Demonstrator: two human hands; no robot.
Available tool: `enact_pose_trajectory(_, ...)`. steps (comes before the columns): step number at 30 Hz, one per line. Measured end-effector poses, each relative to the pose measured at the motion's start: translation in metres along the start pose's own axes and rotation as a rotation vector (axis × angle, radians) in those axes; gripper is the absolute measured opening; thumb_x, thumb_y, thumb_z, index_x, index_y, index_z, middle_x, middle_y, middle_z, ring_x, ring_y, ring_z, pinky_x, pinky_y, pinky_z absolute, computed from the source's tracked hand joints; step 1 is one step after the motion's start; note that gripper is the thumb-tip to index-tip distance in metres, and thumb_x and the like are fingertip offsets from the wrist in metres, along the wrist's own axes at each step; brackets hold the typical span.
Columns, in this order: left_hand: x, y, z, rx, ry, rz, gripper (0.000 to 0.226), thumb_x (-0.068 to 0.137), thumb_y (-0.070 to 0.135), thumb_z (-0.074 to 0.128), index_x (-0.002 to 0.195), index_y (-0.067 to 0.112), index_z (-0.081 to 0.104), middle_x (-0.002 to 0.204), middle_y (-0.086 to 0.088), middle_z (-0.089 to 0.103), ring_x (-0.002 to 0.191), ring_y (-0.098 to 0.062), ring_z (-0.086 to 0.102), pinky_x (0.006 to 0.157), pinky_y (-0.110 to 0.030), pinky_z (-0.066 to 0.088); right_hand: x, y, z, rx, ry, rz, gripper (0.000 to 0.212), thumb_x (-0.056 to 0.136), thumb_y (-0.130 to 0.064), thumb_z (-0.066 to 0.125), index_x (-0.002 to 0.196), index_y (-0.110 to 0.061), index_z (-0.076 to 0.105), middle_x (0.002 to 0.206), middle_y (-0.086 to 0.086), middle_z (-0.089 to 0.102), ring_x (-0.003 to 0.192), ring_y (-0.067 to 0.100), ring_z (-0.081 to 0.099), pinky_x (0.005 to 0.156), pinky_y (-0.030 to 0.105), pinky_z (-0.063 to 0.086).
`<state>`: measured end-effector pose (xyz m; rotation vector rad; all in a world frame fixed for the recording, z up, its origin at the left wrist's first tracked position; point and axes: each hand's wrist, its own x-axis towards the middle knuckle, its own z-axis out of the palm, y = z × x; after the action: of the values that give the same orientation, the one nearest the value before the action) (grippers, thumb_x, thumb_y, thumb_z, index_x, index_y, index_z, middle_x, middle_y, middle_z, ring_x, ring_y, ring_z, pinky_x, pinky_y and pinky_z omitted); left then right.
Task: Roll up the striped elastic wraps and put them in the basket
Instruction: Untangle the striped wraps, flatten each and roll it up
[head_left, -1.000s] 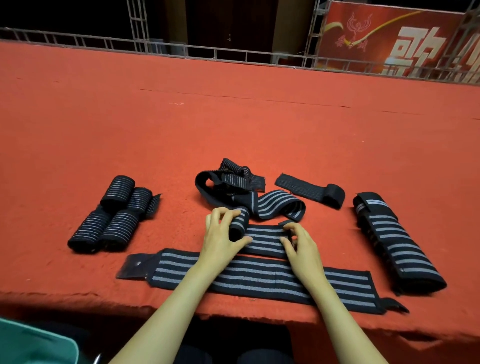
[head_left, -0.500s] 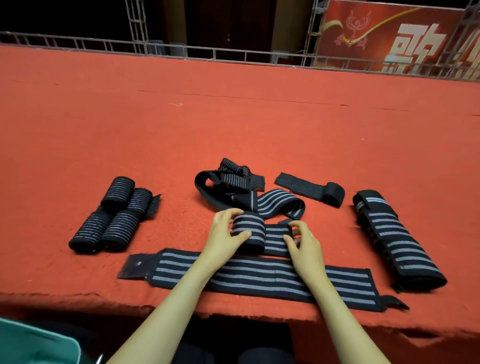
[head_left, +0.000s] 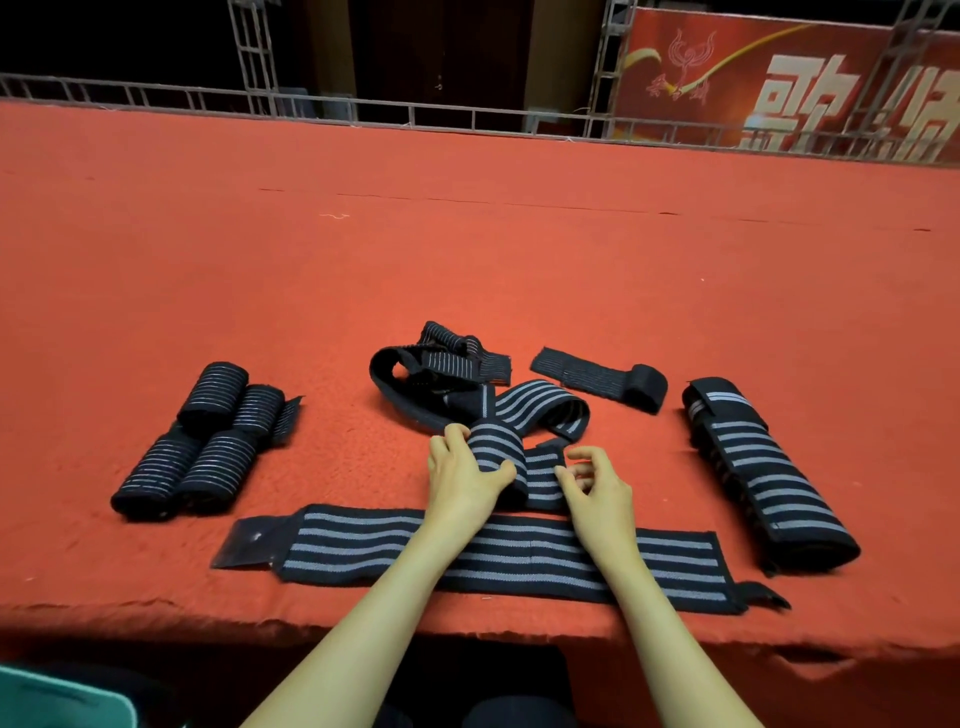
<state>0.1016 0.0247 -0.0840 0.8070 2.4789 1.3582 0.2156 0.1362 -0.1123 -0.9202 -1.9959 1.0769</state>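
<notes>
Head view: your left hand (head_left: 462, 480) clamps round the half-rolled wrap (head_left: 493, 449) mid-table. At its 3 o'clock, your right hand (head_left: 597, 488), fingers curled, seems to pinch its tail. A flat wrap (head_left: 363, 551) lies at 6 o'clock, and finished rolls (head_left: 208, 447) at 9.

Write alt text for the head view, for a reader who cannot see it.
The left hand grips a half-rolled wrap on a red table while the right hand touches its loose end. A flat wrap lies nearer the edge, four rolls sit left, a tangle behind, a folded wrap right.
</notes>
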Motion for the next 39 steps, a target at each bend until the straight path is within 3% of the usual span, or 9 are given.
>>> enact_pose_trajectory(7,-0.005,0.022,0.023,0.122,0.055,0.288,0.057,0.077,0.026,0.072,0.123,0.009,0.043,0.121,-0.007,0.035,0.113,-0.021,0.032,0.1,-0.026,0.028,0.007,0.005,-0.005,0.079,0.033,0.076,0.008,0.096,-0.02,0.055,0.099,-0.02,0.062,0.09,-0.009,0.065,0.087,0.005,0.061,0.081,0.017,0.047)
enact_pose_trajectory(11,-0.006,0.031,0.032,-0.081,-0.181,0.35,0.032,0.094,0.036,0.052,0.123,0.022,0.058,0.12,0.005,0.049,0.114,-0.011,0.037,0.105,-0.025,0.027,0.017,0.001,-0.022,0.534,0.037,0.323,0.025,0.102,-0.027,0.04,0.098,-0.01,0.058,0.102,0.005,0.062,0.108,0.024,0.058,0.094,0.033,0.047)
enact_pose_trajectory(16,-0.004,0.037,0.037,-0.264,-0.307,0.221,0.041,0.087,0.004,0.06,0.125,0.017,0.054,0.121,0.0,0.055,0.113,-0.011,0.052,0.094,-0.015,0.042,0.024,0.005,-0.051,0.045,-0.173,0.296,0.043,0.087,-0.059,0.054,0.097,-0.019,0.065,0.097,-0.002,0.068,0.088,0.011,0.063,0.086,0.033,0.051)
enact_pose_trajectory(18,-0.001,0.032,0.037,-0.257,-0.254,0.066,0.051,0.08,0.016,0.072,0.126,0.015,0.05,0.119,-0.002,0.049,0.11,-0.014,0.05,0.091,-0.017,0.041,0.026,0.002,-0.057,-0.018,-0.226,0.282,0.041,0.085,-0.055,0.06,0.101,-0.017,0.065,0.099,0.0,0.068,0.08,0.009,0.062,0.082,0.029,0.051)
enact_pose_trajectory(22,0.0,0.024,0.035,-0.477,-0.548,-0.191,0.034,0.083,0.024,0.071,0.11,0.01,0.058,0.112,-0.007,0.066,0.1,-0.02,0.065,0.094,-0.035,0.05,0.022,-0.004,-0.063,0.003,-0.305,0.3,0.033,0.088,-0.045,0.061,0.105,-0.018,0.064,0.089,-0.002,0.068,0.071,0.009,0.061,0.078,0.03,0.049)
enact_pose_trajectory(26,-0.001,0.023,0.036,-0.561,-0.517,-0.087,0.046,0.078,0.008,0.074,0.12,0.009,0.055,0.111,-0.005,0.068,0.102,-0.018,0.065,0.095,-0.034,0.05,0.019,-0.003,-0.072,0.311,-0.373,0.242,0.037,0.088,-0.019,0.066,0.124,-0.016,0.057,0.102,0.004,0.071,0.087,0.01,0.069,0.072,0.02,0.053)
enact_pose_trajectory(31,-0.001,0.019,0.045,-0.575,-0.482,0.139,0.065,0.075,-0.003,0.074,0.129,0.013,0.043,0.125,-0.001,0.058,0.116,-0.012,0.057,0.096,-0.017,0.044,0.016,0.001,-0.087,0.323,-0.403,-0.01,0.053,0.084,0.005,0.064,0.13,-0.018,0.049,0.126,-0.003,0.062,0.117,0.003,0.056,0.095,0.016,0.044)
enact_pose_trajectory(35,-0.001,0.013,0.053,-0.394,-0.475,0.254,0.082,0.076,0.014,0.077,0.142,0.023,0.029,0.133,0.004,0.05,0.124,-0.01,0.049,0.106,-0.023,0.039,0.012,0.017,-0.088,0.268,-0.423,0.025,0.053,0.085,0.009,0.06,0.127,-0.019,0.046,0.13,-0.001,0.057,0.117,0.0,0.055,0.099,0.016,0.041)
enact_pose_trajectory(39,0.007,0.015,0.054,-0.236,-0.485,0.376,0.07,0.071,0.045,0.074,0.133,0.029,0.046,0.13,0.012,0.056,0.123,-0.003,0.049,0.107,-0.037,0.038,0.01,0.023,-0.089,0.235,-0.411,0.016,0.054,0.086,0.01,0.059,0.133,-0.01,0.043,0.131,0.0,0.055,0.117,-0.003,0.054,0.094,0.012,0.04)
